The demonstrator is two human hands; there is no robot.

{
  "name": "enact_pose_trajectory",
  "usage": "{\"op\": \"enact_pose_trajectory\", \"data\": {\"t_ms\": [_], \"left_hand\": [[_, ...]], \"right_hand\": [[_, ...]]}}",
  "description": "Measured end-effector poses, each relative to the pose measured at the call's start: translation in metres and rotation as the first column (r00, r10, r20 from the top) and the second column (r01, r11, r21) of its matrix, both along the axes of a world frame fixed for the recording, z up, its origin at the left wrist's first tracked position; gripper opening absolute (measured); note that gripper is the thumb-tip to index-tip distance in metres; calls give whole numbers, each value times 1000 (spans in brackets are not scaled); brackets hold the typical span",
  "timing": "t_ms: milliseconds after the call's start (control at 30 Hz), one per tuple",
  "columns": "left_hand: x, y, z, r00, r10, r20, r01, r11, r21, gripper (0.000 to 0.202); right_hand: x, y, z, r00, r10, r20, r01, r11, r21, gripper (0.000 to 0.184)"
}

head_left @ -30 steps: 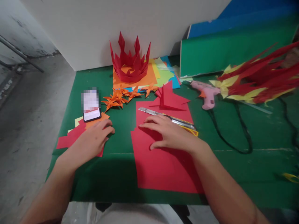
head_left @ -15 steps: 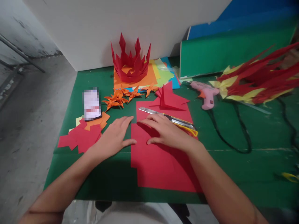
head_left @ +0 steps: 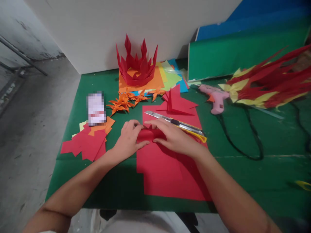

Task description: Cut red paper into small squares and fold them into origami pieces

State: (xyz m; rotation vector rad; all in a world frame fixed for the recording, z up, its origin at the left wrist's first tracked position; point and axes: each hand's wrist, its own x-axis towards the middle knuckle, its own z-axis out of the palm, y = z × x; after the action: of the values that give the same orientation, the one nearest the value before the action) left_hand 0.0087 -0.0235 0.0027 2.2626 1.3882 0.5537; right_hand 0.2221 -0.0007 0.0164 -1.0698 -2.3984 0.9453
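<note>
The red sheet [head_left: 170,171] lies flat on the green table [head_left: 243,181], right in front of the person. It looks thin and light: limp if lifted by one point, quick to crease, easy to slide on the cloth, so it is best taken by a corner or an edge and pressed flat with the palm. The left hand [head_left: 128,139] curls its fingers at the sheet's far left corner with the thumb on the paper; I cannot tell whether it truly pinches. The right hand [head_left: 176,139] lies open on the sheet's far part. A ruler [head_left: 160,117] lies across the sheet's far end, a folded red piece [head_left: 177,102] just beyond it, red scraps [head_left: 85,145] left of the sheet, and a glue gun [head_left: 215,97] beyond its right corner.
</note>
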Motion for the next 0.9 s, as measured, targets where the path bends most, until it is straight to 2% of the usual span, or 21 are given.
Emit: {"op": "enact_pose_trajectory", "data": {"t_ms": [67,133,200,267,400,600,800,900], "left_hand": [[2,-1,-2,989,23,144,-21,1000,-18,27],[4,-2,-6,939,88,331,-57,993,-102,24],[5,-3,-11,848,186,496,-88,972,-216,35],[5,-3,-15,777,239,583,-86,957,-277,46],[2,-1,-19,739,291,608,-112,943,-315,46],[-3,3,-16,718,302,627,-115,940,-321,34],[-7,7,-18,735,293,611,-167,952,-256,32],[-8,8,-19,722,289,628,-191,956,-221,26]], "right_hand": [[-1,0,-1,997,-48,-57,47,999,-14,45],[-1,0,-2,985,-124,-123,123,992,-10,43],[0,1,-3,957,-217,-193,220,975,-5,40],[1,2,-4,916,-305,-259,311,950,-17,36],[4,4,-8,861,-393,-323,403,914,-36,35],[5,3,-5,889,-358,-287,352,933,-74,47],[6,5,-4,855,-418,-307,412,907,-88,42],[7,7,-7,853,-436,-287,448,894,-27,35]]}}
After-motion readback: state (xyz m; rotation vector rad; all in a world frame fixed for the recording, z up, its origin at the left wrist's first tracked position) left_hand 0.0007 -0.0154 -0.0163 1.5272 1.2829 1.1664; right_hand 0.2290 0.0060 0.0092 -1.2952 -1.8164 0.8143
